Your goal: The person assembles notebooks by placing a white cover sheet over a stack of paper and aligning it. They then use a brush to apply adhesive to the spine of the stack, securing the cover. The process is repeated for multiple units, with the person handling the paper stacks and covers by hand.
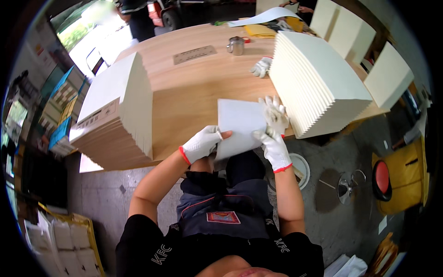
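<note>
Between my hands is a white rectangular sheet [240, 120], tilted at the table's near edge above my lap. My left hand [203, 144], in a white glove with red trim and its thumb tip bare, is closed on the sheet's left edge, thumb on top. My right hand [275, 148], gloved alike, pinches the lower right edge; its fingertips are partly hidden. A loose work glove [275, 114] lies just beyond my right hand, next to the sheet. Another white glove [261, 67] rests farther back, beside the tall stack of white boards [300, 92].
On the left of the wooden table [198, 87] stands a stack of boards [110, 101] with brown printed edges. Farther back are a flat printed strip [194, 54] and a metal mug [236, 45]. A white bucket [302, 168] stands below the table, and a yellow-covered seat [401, 171] at right.
</note>
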A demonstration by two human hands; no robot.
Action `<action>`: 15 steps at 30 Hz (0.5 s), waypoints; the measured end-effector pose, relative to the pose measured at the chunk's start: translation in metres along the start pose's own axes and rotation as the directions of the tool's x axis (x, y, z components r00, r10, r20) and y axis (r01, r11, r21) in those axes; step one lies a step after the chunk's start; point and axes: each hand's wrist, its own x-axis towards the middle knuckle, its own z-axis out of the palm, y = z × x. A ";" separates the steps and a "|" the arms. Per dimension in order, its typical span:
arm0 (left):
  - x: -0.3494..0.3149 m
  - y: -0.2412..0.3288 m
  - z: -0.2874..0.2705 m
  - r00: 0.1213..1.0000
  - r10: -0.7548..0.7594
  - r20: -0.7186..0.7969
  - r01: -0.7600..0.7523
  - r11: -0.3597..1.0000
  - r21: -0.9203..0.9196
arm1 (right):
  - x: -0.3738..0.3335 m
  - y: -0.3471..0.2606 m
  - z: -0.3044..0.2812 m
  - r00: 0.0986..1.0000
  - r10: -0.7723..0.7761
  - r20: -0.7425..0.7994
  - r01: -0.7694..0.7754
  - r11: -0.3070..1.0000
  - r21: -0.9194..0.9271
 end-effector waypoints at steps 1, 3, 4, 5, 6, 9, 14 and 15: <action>-0.009 0.004 0.009 0.999 -0.008 0.052 0.018 0.977 -0.212 | -0.003 -0.003 0.012 0.997 0.071 0.017 -0.072 0.956 0.283; -0.015 0.007 0.013 0.954 0.021 0.300 0.113 0.900 -0.421 | -0.006 0.017 0.017 0.978 -0.025 0.208 -0.071 0.894 0.442; -0.010 0.002 0.011 0.936 0.082 0.343 0.075 0.904 -0.421 | -0.006 0.030 0.023 0.968 -0.089 0.237 -0.031 0.887 0.460; -0.009 -0.003 0.006 0.937 0.108 0.332 0.023 0.929 -0.368 | -0.002 0.040 0.025 0.979 0.011 0.202 -0.093 0.910 0.404; -0.007 -0.006 0.001 0.937 0.133 0.323 -0.028 0.950 -0.312 | -0.008 0.039 0.014 0.974 0.054 0.220 -0.139 0.908 0.394; 0.001 -0.010 -0.008 0.997 0.053 0.065 -0.051 0.998 -0.020 | 0.006 0.050 -0.005 0.981 0.190 0.025 -0.190 0.943 0.272; -0.006 -0.008 0.008 0.945 -0.031 0.326 0.211 0.819 -0.533 | -0.002 0.078 0.014 0.974 0.002 0.227 -0.137 0.802 0.582; -0.009 -0.006 0.012 0.950 -0.010 0.311 0.176 0.841 -0.512 | -0.004 0.082 0.007 0.965 0.051 0.257 -0.190 0.811 0.554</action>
